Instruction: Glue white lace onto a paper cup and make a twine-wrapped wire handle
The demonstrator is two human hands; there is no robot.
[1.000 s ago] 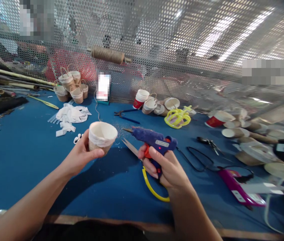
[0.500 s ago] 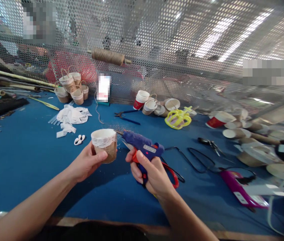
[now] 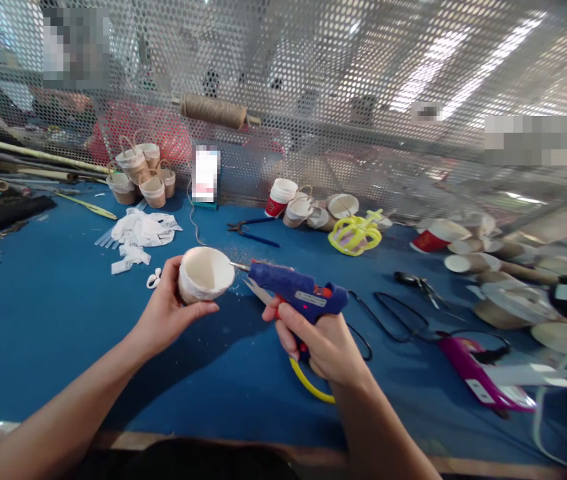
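My left hand [image 3: 171, 310] is closed round a paper cup [image 3: 207, 275] with a white, cloth-like band at its rim. The cup is tilted so its pale inside faces me. In my right hand [image 3: 313, 337] is a blue glue gun [image 3: 296, 287], gripped by its handle with a small red light showing. Its metal nozzle points left and is at the cup's rim; I cannot tell whether they touch. Below my right hand lie scissors with a yellow handle [image 3: 311, 383], partly hidden by the hand and wrist.
White cloth scraps [image 3: 146, 228] lie left of the cup. Beyond are blue-handled pliers [image 3: 256, 232], small handled cup baskets [image 3: 143, 170] and a yellow crown-shaped piece [image 3: 355, 233]. To the right are a black cord [image 3: 398, 320], a purple packet [image 3: 478, 373] and more cups. A perforated metal screen [image 3: 313, 80] stands behind.
The cup has tipped toward me, and its inside now shows. My right hand and the glue gun have shifted slightly right, with the nozzle still near the rim. More yellow scissor handle shows.
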